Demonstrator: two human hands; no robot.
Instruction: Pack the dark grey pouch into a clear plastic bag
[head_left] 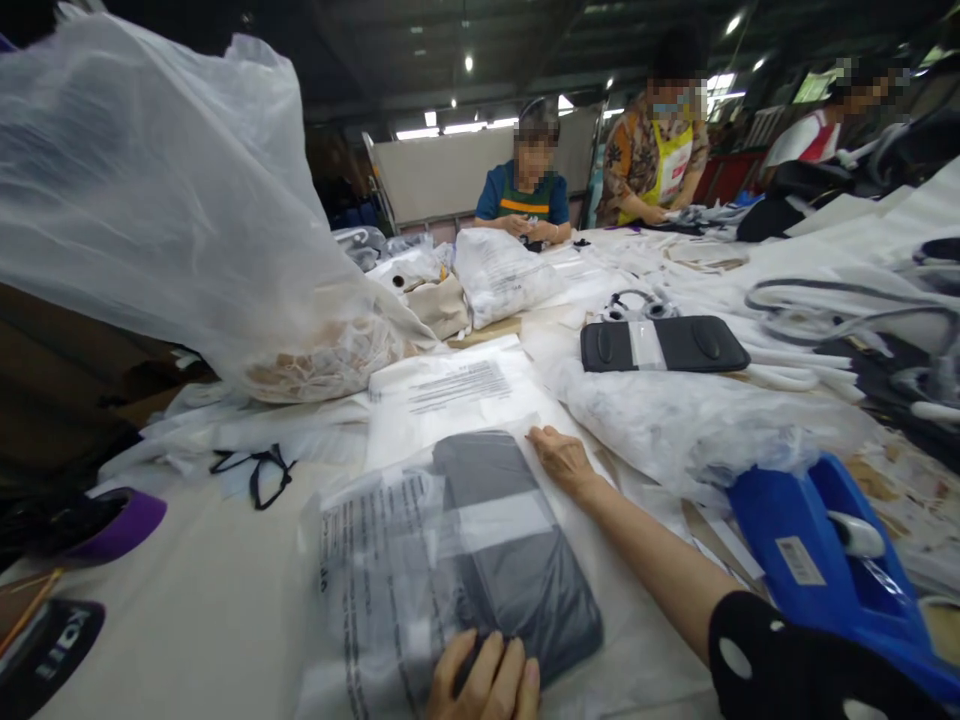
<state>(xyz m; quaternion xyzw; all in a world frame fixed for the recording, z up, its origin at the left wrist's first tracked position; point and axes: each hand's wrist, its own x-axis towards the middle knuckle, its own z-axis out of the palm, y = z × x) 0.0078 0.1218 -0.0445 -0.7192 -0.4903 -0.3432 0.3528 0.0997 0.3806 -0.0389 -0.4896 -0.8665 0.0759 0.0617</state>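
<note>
A clear plastic bag (382, 590) with printed text lies before me, and inside it is a flat dark grey case (525, 580) with a white band across it. My left hand (486, 682) is at the near end of the case, its bent fingers gripping the bag there; its thumb is hidden. At the far right corner my right hand (559, 458) is closed, fingertips pinching the bag's edge. Under the far end of this bag lie more flat printed bags (465, 385). Beyond my right arm, a similar black case (664, 345) with a pale band rests on wrapped plastic.
A large translucent bag (172, 200) rises at left. Purple tape (124, 525) and black straps (262, 470) lie on the left tabletop (202, 610). A blue tape dispenser (810, 550) stands beside my right arm. Co-workers (525, 190) work across the cluttered table.
</note>
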